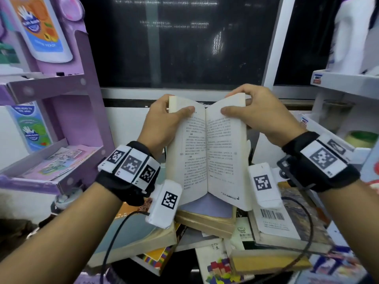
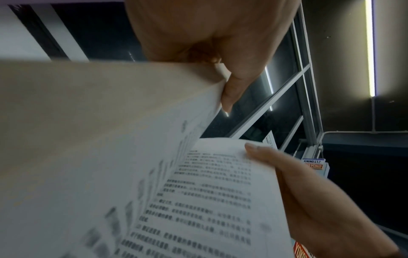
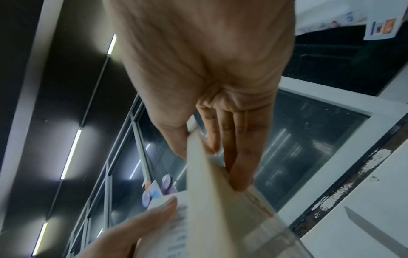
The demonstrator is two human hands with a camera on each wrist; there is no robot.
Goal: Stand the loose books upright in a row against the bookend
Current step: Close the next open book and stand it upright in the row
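An open paperback [image 1: 206,152] with printed text pages stands upright in front of me, its lower edge resting on a pile of loose books [image 1: 207,220]. My left hand [image 1: 164,119] grips the left half, thumb pressed on the page near the top, fingers behind. My right hand [image 1: 256,113] grips the right half the same way. In the left wrist view the left hand [image 2: 225,76] holds the page block [image 2: 99,139], and the right thumb lies on the facing page. In the right wrist view the right hand [image 3: 212,136] pinches the page block [image 3: 212,200]. No bookend is visible.
Loose books lie flat and criss-crossed below: a grey-blue one [image 1: 131,232], a barcode-backed one [image 1: 274,224], a colourful-block cover [image 1: 219,269]. A purple shelf unit [image 1: 61,111] stands left, white shelves [image 1: 346,83] right, a dark window [image 1: 180,42] behind. A black cable [image 1: 114,236] runs from my left wrist.
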